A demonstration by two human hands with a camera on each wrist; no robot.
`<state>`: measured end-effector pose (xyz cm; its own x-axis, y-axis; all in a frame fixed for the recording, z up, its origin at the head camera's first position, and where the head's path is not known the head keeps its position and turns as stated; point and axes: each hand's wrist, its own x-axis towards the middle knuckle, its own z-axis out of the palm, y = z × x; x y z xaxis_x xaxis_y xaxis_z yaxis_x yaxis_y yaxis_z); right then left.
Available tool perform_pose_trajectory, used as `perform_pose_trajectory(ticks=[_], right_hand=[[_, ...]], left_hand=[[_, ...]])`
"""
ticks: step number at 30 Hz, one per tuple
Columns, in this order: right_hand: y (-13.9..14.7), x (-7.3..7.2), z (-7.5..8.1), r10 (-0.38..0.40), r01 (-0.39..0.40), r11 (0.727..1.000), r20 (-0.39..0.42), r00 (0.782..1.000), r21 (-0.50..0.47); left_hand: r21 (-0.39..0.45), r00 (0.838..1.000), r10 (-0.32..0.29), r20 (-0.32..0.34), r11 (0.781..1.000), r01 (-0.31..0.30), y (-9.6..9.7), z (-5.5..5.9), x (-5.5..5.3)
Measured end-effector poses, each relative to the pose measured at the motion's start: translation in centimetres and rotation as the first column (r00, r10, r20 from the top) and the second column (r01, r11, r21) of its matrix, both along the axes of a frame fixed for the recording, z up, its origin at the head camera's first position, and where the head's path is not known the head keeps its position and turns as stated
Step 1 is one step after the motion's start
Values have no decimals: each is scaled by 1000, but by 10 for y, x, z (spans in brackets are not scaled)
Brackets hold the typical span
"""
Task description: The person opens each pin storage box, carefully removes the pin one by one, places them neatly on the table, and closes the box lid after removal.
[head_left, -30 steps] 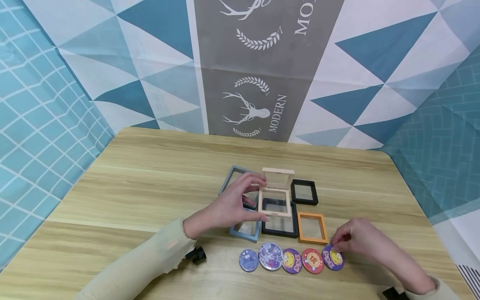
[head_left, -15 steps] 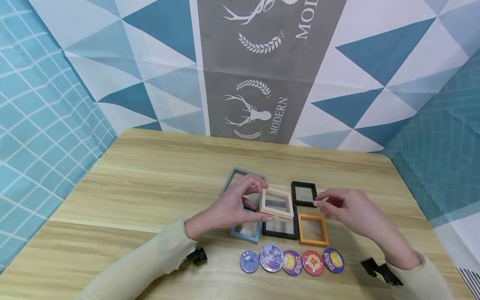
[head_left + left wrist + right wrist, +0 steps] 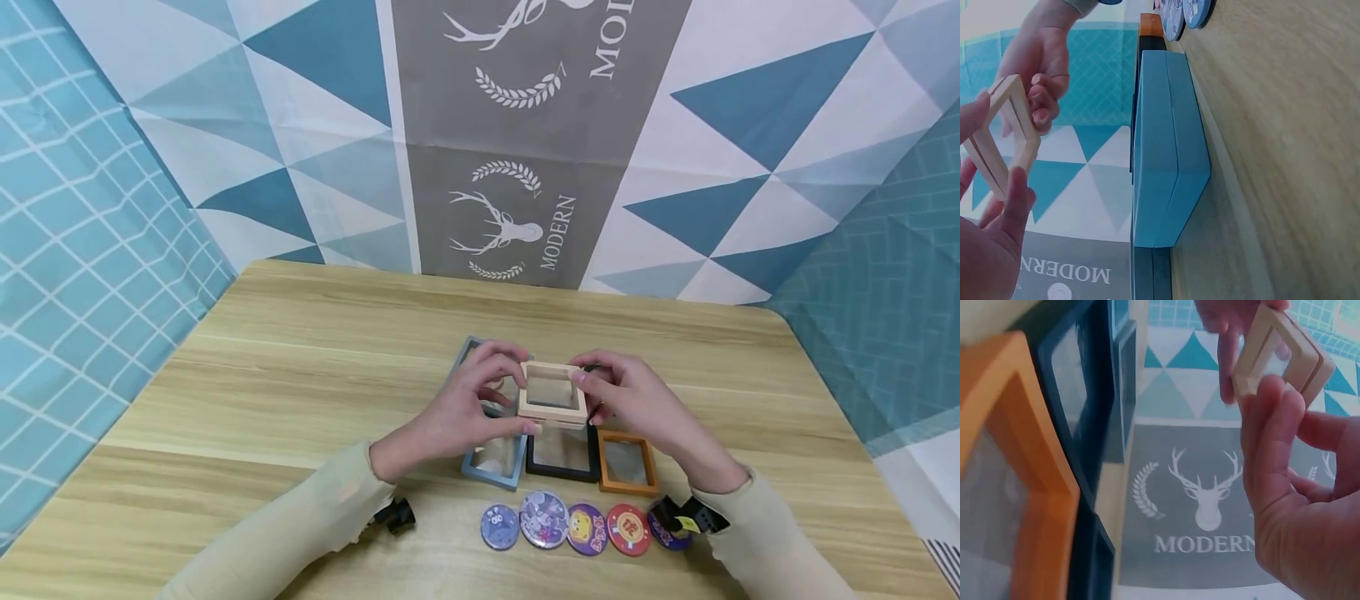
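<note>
A beige square display frame (image 3: 551,412) with a clear window is held up over the other frames, its two halves folded together. My left hand (image 3: 468,404) grips its left side, thumb at the near corner and fingers at the far one. With thumb and fingers, my right hand (image 3: 630,396) pinches its right side. In the left wrist view a thin seam runs between the halves of the beige frame (image 3: 1024,115). Under it lies a black frame (image 3: 562,476), partly covered. An orange frame (image 3: 628,487) is below the right hand.
Light blue frames (image 3: 491,478) lie under the left hand. Nearer me is a row of round badges: blue (image 3: 499,527), large purple (image 3: 544,520), purple with a yellow character (image 3: 587,530), red (image 3: 628,530), and another purple one (image 3: 667,533) partly behind the right wrist's camera.
The beige frame's raised half has folded onto the other. My right hand has left the rightmost badge, moved up and left, and taken hold of the beige frame. The left hand stays on it.
</note>
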<state>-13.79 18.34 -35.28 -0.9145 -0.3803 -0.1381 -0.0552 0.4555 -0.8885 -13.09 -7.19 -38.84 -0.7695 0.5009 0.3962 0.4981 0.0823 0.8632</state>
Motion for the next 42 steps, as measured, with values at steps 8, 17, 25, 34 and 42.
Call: perform_pose_trajectory(ticks=[8,17,25,34,42], right_hand=[[-3,-1,-2,-69,70,995,9,998,-71],[-4,-3,-6,-73,72,996,-7,997,-55],[-4,-4,-8,-62,61,997,-19,998,-45],[-6,-3,-10,-75,77,997,-81,994,26],[-8,7,-6,135,26,946,-467,874,323]], left_hand=[[62,914,-13,405,998,-13,-4,4,-3],[48,866,27,499,997,-59,-2,8,-7],[27,854,42,519,997,-66,-2,6,-7],[41,853,46,520,996,-78,-1,4,-7],[43,841,56,538,995,-94,0,1,-6]])
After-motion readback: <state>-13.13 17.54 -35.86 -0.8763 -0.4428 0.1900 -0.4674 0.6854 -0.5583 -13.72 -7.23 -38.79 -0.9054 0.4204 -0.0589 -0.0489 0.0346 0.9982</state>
